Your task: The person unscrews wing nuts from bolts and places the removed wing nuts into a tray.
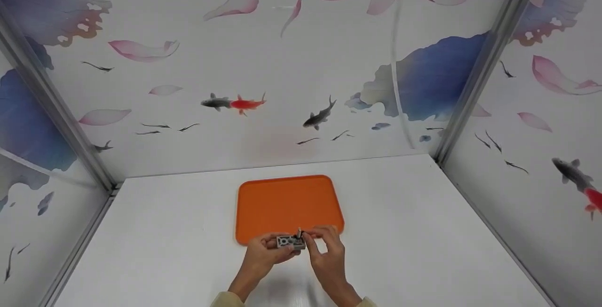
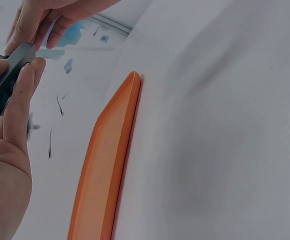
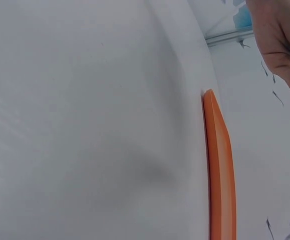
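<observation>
In the head view, my left hand (image 1: 261, 254) holds a small grey rectangular block (image 1: 284, 241) with round details on its face, gripped between thumb and fingers. At the block's right end, my right hand (image 1: 328, 252) pinches a small dark piece (image 1: 299, 234) that stands up from the block; its exact kind is too small to tell. The left wrist view shows the grey block (image 2: 8, 84) from its side, with the right hand's fingers at its upper end. Both hands are above the near edge of an orange tray (image 1: 289, 203). In the right wrist view the block is out of sight.
The orange tray lies flat on a white table (image 1: 400, 232), towards its back. White panels printed with fish, petals and lotus leaves stand behind the table (image 1: 282, 62) and on both sides, joined by grey metal corner posts (image 1: 489, 67).
</observation>
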{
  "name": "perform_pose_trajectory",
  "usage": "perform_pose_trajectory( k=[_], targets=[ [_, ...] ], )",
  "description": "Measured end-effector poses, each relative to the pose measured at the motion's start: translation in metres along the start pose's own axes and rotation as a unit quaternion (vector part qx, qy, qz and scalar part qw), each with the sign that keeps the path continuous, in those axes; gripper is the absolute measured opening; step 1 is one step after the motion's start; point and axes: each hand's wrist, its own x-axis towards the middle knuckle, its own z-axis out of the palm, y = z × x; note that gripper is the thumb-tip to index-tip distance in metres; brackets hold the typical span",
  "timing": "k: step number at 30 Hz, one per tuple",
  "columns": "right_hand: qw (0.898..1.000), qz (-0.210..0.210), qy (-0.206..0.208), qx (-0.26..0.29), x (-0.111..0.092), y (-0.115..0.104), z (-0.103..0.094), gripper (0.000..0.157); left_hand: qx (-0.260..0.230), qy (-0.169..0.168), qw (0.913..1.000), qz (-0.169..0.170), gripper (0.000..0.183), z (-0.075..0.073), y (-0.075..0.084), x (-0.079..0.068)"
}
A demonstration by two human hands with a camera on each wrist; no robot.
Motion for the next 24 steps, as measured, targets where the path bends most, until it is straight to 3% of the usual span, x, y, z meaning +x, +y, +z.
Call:
perform_pose_trajectory(
  k=[14,24],
  targets=[
    [1.0,-0.007,-0.024,0.007,-0.0017,-0.0071,-0.0004,0.032,-0.015,-0.017,0.9997,0.007,0.047,-0.0008,-0.0023,-0.0016],
    [1.0,-0.013,-0.028,0.007,-0.0014,-0.0073,0.0026,0.03,-0.007,-0.011,0.9999,0.004,0.045,0.0011,-0.0021,-0.0009]
  ],
)
